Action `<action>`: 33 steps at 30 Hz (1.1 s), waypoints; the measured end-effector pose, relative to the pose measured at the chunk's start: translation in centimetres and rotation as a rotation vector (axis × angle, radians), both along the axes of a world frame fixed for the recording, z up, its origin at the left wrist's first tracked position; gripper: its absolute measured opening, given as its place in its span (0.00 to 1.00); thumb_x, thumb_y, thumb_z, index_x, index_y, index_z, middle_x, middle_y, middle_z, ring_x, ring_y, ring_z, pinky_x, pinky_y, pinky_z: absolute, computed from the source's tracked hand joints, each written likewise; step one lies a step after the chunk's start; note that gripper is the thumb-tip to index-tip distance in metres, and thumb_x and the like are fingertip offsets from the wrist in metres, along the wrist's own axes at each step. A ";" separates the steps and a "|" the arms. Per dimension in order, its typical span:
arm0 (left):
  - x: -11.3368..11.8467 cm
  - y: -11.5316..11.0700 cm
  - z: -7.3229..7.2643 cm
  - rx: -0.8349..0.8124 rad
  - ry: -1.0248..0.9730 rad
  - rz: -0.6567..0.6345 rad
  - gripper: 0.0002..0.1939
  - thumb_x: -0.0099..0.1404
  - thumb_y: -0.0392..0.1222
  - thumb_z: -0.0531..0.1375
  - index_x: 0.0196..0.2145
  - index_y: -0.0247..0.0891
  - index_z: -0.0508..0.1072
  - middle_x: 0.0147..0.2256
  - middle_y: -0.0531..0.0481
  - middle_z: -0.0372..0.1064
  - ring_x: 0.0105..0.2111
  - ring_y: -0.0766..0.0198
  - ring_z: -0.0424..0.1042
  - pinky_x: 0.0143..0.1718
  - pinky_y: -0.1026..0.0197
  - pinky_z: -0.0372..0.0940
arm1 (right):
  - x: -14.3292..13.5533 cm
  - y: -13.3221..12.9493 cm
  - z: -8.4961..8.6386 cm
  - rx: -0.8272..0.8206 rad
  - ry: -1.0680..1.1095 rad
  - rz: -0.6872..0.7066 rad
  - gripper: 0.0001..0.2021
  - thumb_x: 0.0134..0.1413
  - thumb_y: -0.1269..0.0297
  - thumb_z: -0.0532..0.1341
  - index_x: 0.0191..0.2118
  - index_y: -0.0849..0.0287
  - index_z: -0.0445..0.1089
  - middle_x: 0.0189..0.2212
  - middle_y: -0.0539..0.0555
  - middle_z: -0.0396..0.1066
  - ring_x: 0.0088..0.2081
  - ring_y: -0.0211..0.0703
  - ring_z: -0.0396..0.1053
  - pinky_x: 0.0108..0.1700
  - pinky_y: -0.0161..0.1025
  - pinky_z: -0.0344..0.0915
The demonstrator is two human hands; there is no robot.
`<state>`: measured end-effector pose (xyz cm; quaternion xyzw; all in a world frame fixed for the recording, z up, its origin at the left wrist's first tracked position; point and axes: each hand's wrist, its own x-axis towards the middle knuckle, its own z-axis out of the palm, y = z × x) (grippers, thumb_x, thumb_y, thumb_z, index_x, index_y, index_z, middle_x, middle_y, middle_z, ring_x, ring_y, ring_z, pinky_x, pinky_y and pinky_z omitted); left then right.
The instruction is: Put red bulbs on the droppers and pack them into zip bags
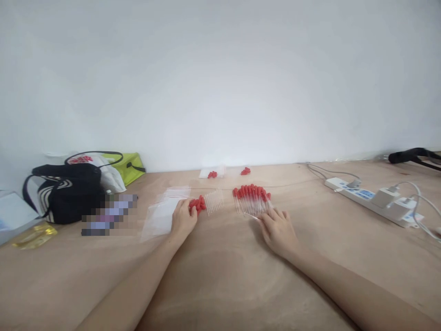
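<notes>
My left hand (pixel 183 217) is closed at the red ends of a small bunch of droppers (pixel 198 203); their clear stems (pixel 214 202) fan out to the right. At the right, a larger row of red-bulbed droppers (pixel 251 191) lies with its stems toward me. The fingers of my right hand (pixel 278 231) are bent together at the lower stem ends, pinching a clear stem; the exact grip is partly hidden. Beside my left hand lie flat clear zip bags (pixel 161 215).
Two small bags with red pieces (pixel 212 174) (pixel 245 171) lie by the wall. A white power strip (pixel 365 197) with plugs and cables is at right. A black bag (pixel 72 193), a green bag (pixel 132 168) and yellow tape (pixel 36 236) are at left.
</notes>
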<state>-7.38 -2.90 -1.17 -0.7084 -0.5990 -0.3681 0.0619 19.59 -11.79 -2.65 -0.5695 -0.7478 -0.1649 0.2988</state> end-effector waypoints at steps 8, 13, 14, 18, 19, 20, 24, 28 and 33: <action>3.6 -3.8 0.2 0.007 0.020 -0.461 0.13 0.60 0.34 0.49 0.42 0.35 0.66 0.38 0.45 0.67 0.40 0.58 0.65 0.44 0.55 0.60 | -0.4 1.3 -0.3 -0.160 0.296 0.297 0.11 0.57 0.68 0.46 0.34 0.58 0.65 0.30 0.53 0.69 0.33 0.39 0.65 0.36 0.37 0.54; 6.0 -5.5 -0.4 -0.180 -0.052 -0.685 0.12 0.62 0.35 0.48 0.42 0.37 0.65 0.36 0.47 0.65 0.36 0.64 0.66 0.38 0.61 0.62 | -0.9 1.2 -0.4 -0.215 0.353 0.367 0.10 0.56 0.69 0.47 0.37 0.58 0.64 0.32 0.53 0.69 0.35 0.40 0.66 0.39 0.39 0.56; 6.2 -5.5 -0.4 -0.189 -0.060 -0.696 0.11 0.62 0.35 0.48 0.42 0.37 0.65 0.36 0.48 0.64 0.36 0.64 0.66 0.38 0.60 0.62 | -0.9 1.2 -0.4 -0.222 0.348 0.365 0.10 0.56 0.69 0.47 0.37 0.58 0.64 0.32 0.53 0.69 0.34 0.40 0.66 0.39 0.39 0.56; 6.0 -5.4 -0.3 -0.191 -0.090 -0.724 0.10 0.62 0.33 0.49 0.40 0.37 0.65 0.35 0.48 0.64 0.36 0.64 0.65 0.38 0.61 0.61 | -1.2 1.1 -0.3 -0.232 0.321 0.358 0.09 0.55 0.69 0.48 0.36 0.58 0.64 0.32 0.52 0.70 0.33 0.39 0.66 0.39 0.39 0.55; 6.0 -5.4 -0.3 -0.190 -0.093 -0.735 0.10 0.62 0.33 0.49 0.40 0.37 0.65 0.35 0.48 0.64 0.36 0.64 0.65 0.38 0.61 0.61 | -1.3 1.0 -0.3 -0.235 0.319 0.357 0.09 0.55 0.69 0.48 0.36 0.58 0.64 0.31 0.52 0.70 0.33 0.39 0.66 0.39 0.39 0.55; 6.0 -5.4 -0.2 -0.187 -0.097 -0.743 0.09 0.62 0.33 0.49 0.39 0.37 0.65 0.35 0.48 0.64 0.36 0.64 0.65 0.38 0.61 0.61 | -1.4 1.0 -0.3 -0.241 0.320 0.358 0.09 0.55 0.69 0.48 0.36 0.57 0.65 0.31 0.52 0.70 0.33 0.39 0.66 0.39 0.39 0.54; 6.0 -5.5 -0.2 -0.178 -0.117 -0.725 0.07 0.62 0.34 0.49 0.36 0.37 0.65 0.34 0.49 0.65 0.35 0.64 0.65 0.37 0.62 0.61 | -1.7 0.7 -0.1 -0.277 0.321 0.376 0.09 0.54 0.69 0.49 0.35 0.57 0.66 0.29 0.51 0.70 0.31 0.38 0.66 0.38 0.39 0.54; 5.9 -5.5 -0.3 -0.196 -0.140 -0.686 0.05 0.62 0.36 0.50 0.33 0.37 0.65 0.29 0.51 0.66 0.29 0.66 0.66 0.32 0.64 0.60 | -1.8 0.7 0.0 -0.297 0.343 0.411 0.09 0.54 0.68 0.50 0.35 0.56 0.68 0.28 0.50 0.70 0.31 0.39 0.66 0.37 0.39 0.53; 5.8 -5.6 -0.2 -0.215 -0.131 -0.714 0.07 0.61 0.38 0.50 0.31 0.36 0.67 0.26 0.52 0.66 0.26 0.67 0.65 0.29 0.66 0.59 | -1.2 1.2 0.1 -0.324 0.345 0.490 0.11 0.55 0.67 0.50 0.36 0.54 0.70 0.27 0.50 0.71 0.31 0.38 0.66 0.38 0.39 0.52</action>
